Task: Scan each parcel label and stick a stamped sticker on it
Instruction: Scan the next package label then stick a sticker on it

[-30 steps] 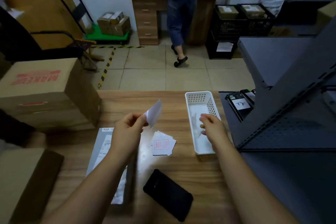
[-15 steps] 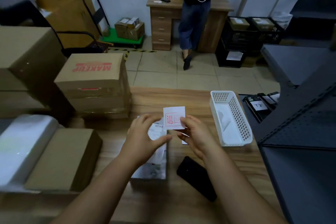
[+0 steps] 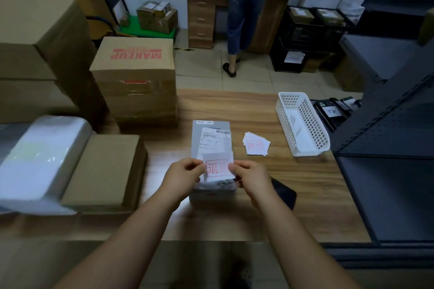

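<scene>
While the grey parcel (image 3: 210, 138) lies flat on the wooden surface (image 3: 246, 110), a stamped sticker (image 3: 218, 168) is pinched above its near end by the left hand (image 3: 184, 175) and right hand (image 3: 252, 177).

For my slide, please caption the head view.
Both hands hold a red-stamped sticker over a grey parcel.

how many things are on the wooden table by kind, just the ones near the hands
grey parcel: 1
stamped sticker held in both hands: 1
loose pile of stamped stickers: 1
white basket: 1
black phone: 1
total: 5
</scene>
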Demonstrator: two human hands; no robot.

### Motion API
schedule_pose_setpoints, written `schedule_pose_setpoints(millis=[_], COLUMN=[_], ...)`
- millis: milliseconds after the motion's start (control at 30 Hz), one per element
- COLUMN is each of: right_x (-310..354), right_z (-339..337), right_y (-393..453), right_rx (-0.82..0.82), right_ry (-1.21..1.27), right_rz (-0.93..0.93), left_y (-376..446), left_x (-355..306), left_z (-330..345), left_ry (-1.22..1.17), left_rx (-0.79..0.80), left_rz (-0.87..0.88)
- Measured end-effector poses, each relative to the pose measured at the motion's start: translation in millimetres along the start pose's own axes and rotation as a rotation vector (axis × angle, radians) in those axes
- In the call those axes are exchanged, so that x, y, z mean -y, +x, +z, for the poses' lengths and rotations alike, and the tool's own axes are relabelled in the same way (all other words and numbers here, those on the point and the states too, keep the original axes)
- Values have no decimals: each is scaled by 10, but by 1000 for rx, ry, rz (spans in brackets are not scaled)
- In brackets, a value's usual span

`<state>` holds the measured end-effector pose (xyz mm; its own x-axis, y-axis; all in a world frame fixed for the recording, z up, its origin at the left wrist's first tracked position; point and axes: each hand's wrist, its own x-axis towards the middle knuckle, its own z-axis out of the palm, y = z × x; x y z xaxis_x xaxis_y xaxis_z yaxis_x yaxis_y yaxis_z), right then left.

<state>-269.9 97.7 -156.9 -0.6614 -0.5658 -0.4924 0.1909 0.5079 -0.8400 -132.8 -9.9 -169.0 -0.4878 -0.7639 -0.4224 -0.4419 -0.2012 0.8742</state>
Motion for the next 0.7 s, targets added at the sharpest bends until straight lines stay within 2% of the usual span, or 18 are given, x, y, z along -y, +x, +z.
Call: schedule_pose_setpoints(millis=[100,233,300,433,533,700], right_x=[-103,-228,-252,-255,-238,-175], right_z=[-31,-25,28,162,273,214], right_y=[40,71,106,237,268,279], right_rx=[-67,-58,-35,-64,-134,-156], right_ry=[27,-42,-84,-215,-430,-783], right_rz=[20,56,67,65,14,-78], left_y=[43,170,202,240,259,260], left_x=[189,510,617,683,693,698], left_z=[-19,-127,-149,-163,-161,-184], left_ry=[32,556,688,696,693,712], left_rx=[-67,-61,-29,-29,-32,-28], left_rz=[49,197,216,236,239,224])
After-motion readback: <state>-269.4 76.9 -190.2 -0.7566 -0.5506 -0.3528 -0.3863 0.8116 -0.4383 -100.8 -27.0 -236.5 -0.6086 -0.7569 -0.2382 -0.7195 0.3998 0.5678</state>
